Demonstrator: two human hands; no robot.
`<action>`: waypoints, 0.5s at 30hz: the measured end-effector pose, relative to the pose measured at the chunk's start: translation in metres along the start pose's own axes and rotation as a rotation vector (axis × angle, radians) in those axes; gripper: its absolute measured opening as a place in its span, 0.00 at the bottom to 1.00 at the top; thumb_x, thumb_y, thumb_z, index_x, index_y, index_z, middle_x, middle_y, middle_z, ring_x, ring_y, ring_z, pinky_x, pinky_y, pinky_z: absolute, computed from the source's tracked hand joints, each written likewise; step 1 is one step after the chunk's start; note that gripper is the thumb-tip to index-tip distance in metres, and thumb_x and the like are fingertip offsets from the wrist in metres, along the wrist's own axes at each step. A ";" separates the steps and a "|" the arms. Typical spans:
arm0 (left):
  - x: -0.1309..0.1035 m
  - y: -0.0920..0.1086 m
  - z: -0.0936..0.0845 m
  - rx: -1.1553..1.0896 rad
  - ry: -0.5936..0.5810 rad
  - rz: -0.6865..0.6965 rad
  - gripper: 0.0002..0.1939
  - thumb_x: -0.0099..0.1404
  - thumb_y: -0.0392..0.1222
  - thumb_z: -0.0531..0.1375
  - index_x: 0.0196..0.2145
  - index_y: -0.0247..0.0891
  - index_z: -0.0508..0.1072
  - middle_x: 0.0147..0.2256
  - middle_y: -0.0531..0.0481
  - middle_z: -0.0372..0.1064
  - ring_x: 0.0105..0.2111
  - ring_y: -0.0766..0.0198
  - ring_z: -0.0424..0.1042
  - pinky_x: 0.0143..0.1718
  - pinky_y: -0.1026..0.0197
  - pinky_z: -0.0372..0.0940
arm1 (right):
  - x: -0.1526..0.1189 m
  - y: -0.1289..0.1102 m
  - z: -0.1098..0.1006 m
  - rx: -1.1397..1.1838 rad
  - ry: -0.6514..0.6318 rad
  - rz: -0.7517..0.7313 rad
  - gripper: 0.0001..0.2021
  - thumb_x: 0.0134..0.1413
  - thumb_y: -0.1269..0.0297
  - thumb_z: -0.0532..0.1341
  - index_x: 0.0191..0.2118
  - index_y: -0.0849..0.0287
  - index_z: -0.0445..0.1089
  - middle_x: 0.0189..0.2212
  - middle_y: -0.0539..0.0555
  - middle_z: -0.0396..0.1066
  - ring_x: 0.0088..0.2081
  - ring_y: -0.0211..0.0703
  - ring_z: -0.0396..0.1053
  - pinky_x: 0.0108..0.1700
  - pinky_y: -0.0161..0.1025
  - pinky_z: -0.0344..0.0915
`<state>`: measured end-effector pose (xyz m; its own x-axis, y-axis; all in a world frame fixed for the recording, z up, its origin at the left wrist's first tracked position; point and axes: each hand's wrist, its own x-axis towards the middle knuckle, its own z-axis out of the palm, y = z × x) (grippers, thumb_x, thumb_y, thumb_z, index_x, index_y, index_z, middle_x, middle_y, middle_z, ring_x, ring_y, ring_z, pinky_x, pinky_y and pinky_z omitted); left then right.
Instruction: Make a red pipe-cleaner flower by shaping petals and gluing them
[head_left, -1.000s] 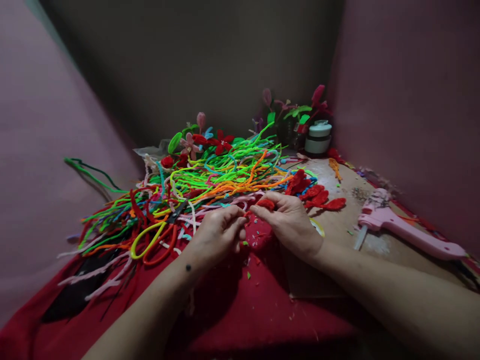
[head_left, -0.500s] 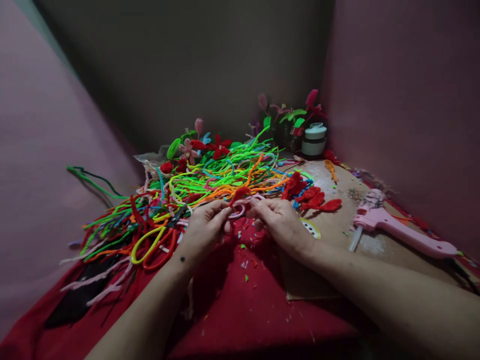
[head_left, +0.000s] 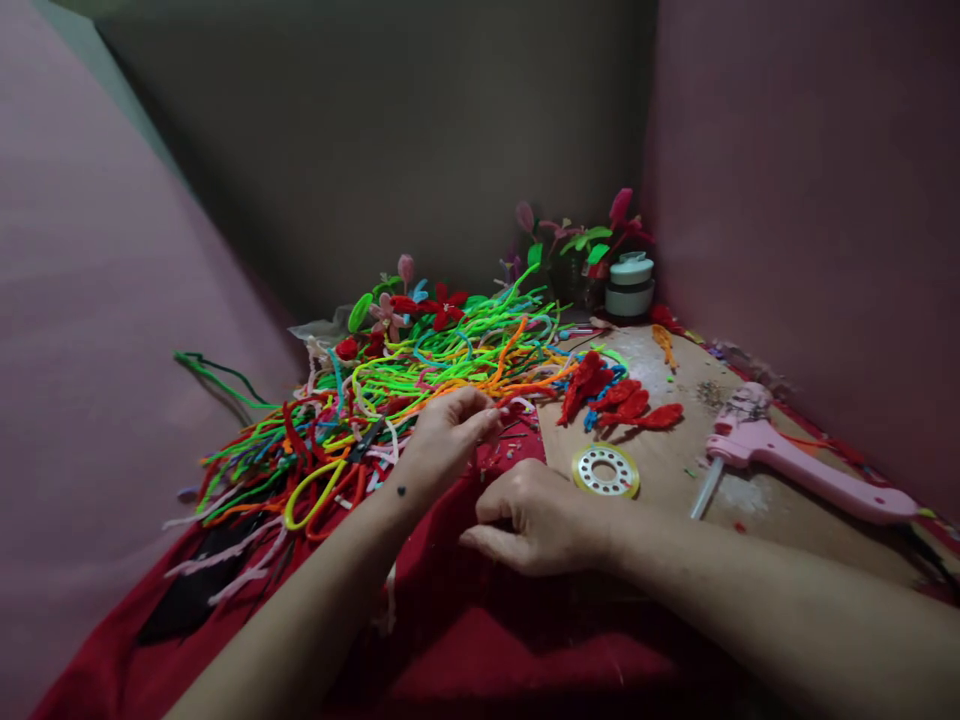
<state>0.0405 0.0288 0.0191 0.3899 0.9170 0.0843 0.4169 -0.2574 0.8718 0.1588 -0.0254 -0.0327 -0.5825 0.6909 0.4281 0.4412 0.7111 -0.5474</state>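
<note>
My left hand [head_left: 454, 435] is pinched closed at the near edge of a pile of coloured pipe cleaners [head_left: 420, 370]. A bit of red pipe cleaner [head_left: 496, 406] shows at its fingertips, mostly hidden by the fingers. Lower and to the right, my right hand [head_left: 529, 515] is curled closed over the red cloth [head_left: 465, 620]; whatever its fingers may hold is hidden. Just beyond that hand lies a yellow-rimmed spool with a holed white face [head_left: 585, 461]. Red fuzzy petals [head_left: 626, 402] rest on the brown board behind the spool.
A pink glue gun [head_left: 810, 465] lies on the brown board [head_left: 675, 480] at right. Scissors with yellow and orange handles [head_left: 300, 495] sit at the left of the pile. A lidded pale jar [head_left: 630, 288] and fuzzy flowers [head_left: 446, 305] stand at the back.
My hands, previously close together around the red and pink pipe cleaner, are apart. The right hand has come down toward me and curled, uncovering the spool. The view has shifted slightly.
</note>
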 end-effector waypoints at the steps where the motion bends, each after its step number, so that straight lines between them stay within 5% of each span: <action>1: 0.005 0.007 0.004 0.059 -0.016 0.041 0.08 0.53 0.43 0.58 0.24 0.34 0.67 0.20 0.56 0.62 0.21 0.71 0.60 0.23 0.68 0.55 | 0.000 -0.001 -0.002 0.001 -0.019 0.001 0.15 0.49 0.65 0.57 0.15 0.62 0.62 0.13 0.45 0.55 0.18 0.29 0.47 0.23 0.32 0.45; 5: 0.027 0.025 0.030 0.209 -0.082 0.111 0.08 0.53 0.42 0.56 0.23 0.34 0.69 0.20 0.56 0.59 0.22 0.70 0.57 0.24 0.66 0.52 | -0.001 -0.004 -0.007 0.024 -0.088 0.067 0.13 0.48 0.65 0.56 0.16 0.61 0.64 0.13 0.46 0.57 0.17 0.30 0.48 0.21 0.32 0.45; 10: 0.055 0.016 0.063 0.257 -0.201 0.090 0.08 0.52 0.41 0.57 0.18 0.36 0.67 0.17 0.55 0.59 0.20 0.68 0.57 0.22 0.65 0.52 | -0.001 -0.001 -0.002 0.085 -0.068 0.037 0.10 0.44 0.68 0.56 0.17 0.62 0.65 0.14 0.46 0.58 0.16 0.29 0.49 0.20 0.30 0.46; 15: 0.067 0.015 0.064 0.252 -0.190 0.099 0.07 0.50 0.41 0.60 0.21 0.35 0.70 0.19 0.54 0.60 0.21 0.68 0.58 0.22 0.65 0.53 | 0.002 -0.001 -0.002 0.093 -0.048 -0.043 0.10 0.48 0.66 0.56 0.20 0.62 0.69 0.15 0.48 0.62 0.18 0.30 0.50 0.22 0.31 0.48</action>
<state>0.1251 0.0669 0.0067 0.5749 0.8167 0.0505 0.5501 -0.4314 0.7151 0.1590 -0.0245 -0.0302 -0.6323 0.6516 0.4190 0.3510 0.7231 -0.5949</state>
